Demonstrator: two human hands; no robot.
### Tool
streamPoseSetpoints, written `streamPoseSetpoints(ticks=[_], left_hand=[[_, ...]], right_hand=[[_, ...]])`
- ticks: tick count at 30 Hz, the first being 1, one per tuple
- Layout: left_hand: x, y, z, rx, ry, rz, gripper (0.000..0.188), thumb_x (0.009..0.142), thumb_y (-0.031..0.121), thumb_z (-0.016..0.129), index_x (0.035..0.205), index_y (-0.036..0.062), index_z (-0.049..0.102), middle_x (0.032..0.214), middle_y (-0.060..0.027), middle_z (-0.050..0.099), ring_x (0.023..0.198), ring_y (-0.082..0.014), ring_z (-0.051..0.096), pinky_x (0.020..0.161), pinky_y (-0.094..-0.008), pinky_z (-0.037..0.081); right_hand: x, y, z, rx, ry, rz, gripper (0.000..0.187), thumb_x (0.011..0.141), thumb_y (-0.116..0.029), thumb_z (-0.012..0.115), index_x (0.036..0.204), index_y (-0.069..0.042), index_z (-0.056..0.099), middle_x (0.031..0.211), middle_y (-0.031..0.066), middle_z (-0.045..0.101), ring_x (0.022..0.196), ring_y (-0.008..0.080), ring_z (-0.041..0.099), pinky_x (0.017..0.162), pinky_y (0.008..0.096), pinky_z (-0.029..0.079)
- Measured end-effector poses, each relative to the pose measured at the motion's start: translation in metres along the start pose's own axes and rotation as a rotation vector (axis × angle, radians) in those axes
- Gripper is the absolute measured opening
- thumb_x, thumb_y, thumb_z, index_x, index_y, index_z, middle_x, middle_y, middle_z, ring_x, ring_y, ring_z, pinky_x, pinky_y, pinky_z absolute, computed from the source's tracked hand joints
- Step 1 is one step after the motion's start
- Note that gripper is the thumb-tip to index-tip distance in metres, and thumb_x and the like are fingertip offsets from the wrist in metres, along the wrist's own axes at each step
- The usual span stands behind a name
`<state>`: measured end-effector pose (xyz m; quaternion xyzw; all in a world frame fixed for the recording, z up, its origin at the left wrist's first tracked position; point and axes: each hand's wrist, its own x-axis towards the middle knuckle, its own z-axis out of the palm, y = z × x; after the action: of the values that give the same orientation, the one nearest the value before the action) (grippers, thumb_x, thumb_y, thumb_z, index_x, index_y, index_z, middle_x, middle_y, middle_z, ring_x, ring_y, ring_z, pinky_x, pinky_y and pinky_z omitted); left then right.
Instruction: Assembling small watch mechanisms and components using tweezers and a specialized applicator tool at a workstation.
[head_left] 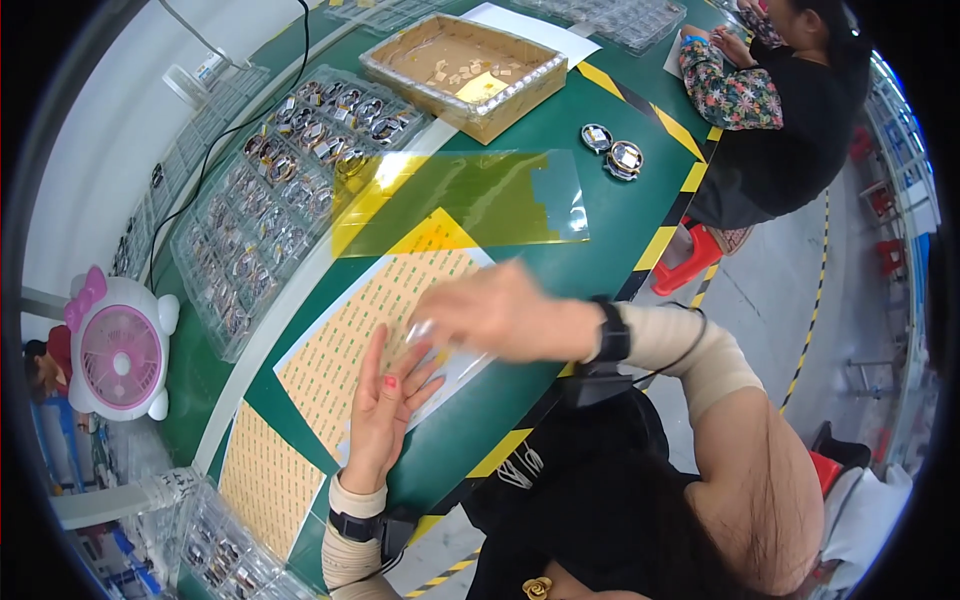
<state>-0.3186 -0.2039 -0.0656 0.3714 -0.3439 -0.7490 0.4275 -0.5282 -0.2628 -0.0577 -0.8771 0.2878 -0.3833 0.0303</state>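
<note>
Fingers (440, 308) of your right hand (505, 312) bend down toward your left hand (383, 408), blurred enough that you cannot tell whether they grip anything. A small silvery piece (420, 330) shows right at their tips, just above the fingers of your left hand; whether it is pinched there or only lies against them is unclear. Your left fingers are spread and loosely curved, palm turned up, with nothing visibly clasped in them.

Beneath both hands lies the tan adhesive sheet (345, 335), flat on the green worktop (640, 205); most of it stretches out to the left of your fingers and beyond them. A second tan sheet (265, 480) lies well apart from your right hand, to the left of your left wrist. Beyond your hands, a transparent yellow film (450, 210) overlaps the far corner of the first sheet. Past the film stands a shallow box (490, 128) with small tan pieces inside, while two round parts (624, 158) sit to the right and clear trays (225, 250) of similar parts to the left.
</note>
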Motion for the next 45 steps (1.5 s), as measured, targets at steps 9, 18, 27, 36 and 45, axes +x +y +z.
streamPoseSetpoints(ticks=[9,18,27,36,45], left_hand=[[0.007,0.000,-0.004,0.048,-0.043,-0.076,0.045,0.094,0.016,0.041,0.135,0.0027,0.027,0.121,-0.0245,0.047,0.109,-0.0317,0.051,0.093,-0.0396,0.044],[0.004,0.000,-0.006,0.039,-0.056,-0.092,0.039,0.094,0.011,0.040,0.131,0.0008,0.033,0.118,-0.0202,0.050,0.107,-0.0284,0.052,0.093,-0.0372,0.043],[0.005,0.000,-0.009,0.018,-0.072,-0.096,0.038,0.094,0.012,0.038,0.130,-0.0006,0.033,0.118,-0.0205,0.050,0.108,-0.0277,0.052,0.095,-0.0379,0.042],[0.006,-0.001,-0.010,0.028,-0.089,-0.100,0.038,0.094,0.009,0.038,0.131,0.0001,0.032,0.117,-0.0195,0.050,0.110,-0.0258,0.051,0.096,-0.0367,0.042],[0.004,-0.001,-0.014,0.033,-0.117,-0.123,0.038,0.093,0.008,0.039,0.130,0.0007,0.033,0.116,-0.0190,0.050,0.108,-0.0246,0.052,0.095,-0.0337,0.043]], right_hand=[[-0.081,0.128,-0.109,-0.973,0.135,0.562,0.023,0.075,-0.018,0.065,0.098,-0.015,0.065,0.098,0.0023,0.060,0.082,0.0206,0.056,0.065,0.0308,0.048],[-0.086,0.168,-0.110,-0.957,0.051,0.516,0.026,0.074,-0.027,0.065,0.096,-0.015,0.065,0.098,0.0033,0.059,0.082,0.0223,0.056,0.062,0.0327,0.048],[-0.051,0.156,-0.126,-1.022,0.233,0.525,0.024,0.078,-0.028,0.063,0.097,-0.012,0.064,0.098,0.0046,0.059,0.084,0.0239,0.058,0.063,0.0324,0.049],[0.108,0.098,0.017,-0.307,-0.137,0.265,0.022,0.081,-0.025,0.058,0.097,-0.010,0.064,0.087,0.0101,0.063,0.075,0.0300,0.060,0.065,0.0374,0.048],[0.168,0.149,0.068,-0.253,-0.395,0.524,0.026,0.074,-0.029,0.063,0.084,-0.005,0.064,0.081,0.0160,0.064,0.077,0.0325,0.061,0.069,0.0403,0.048]])
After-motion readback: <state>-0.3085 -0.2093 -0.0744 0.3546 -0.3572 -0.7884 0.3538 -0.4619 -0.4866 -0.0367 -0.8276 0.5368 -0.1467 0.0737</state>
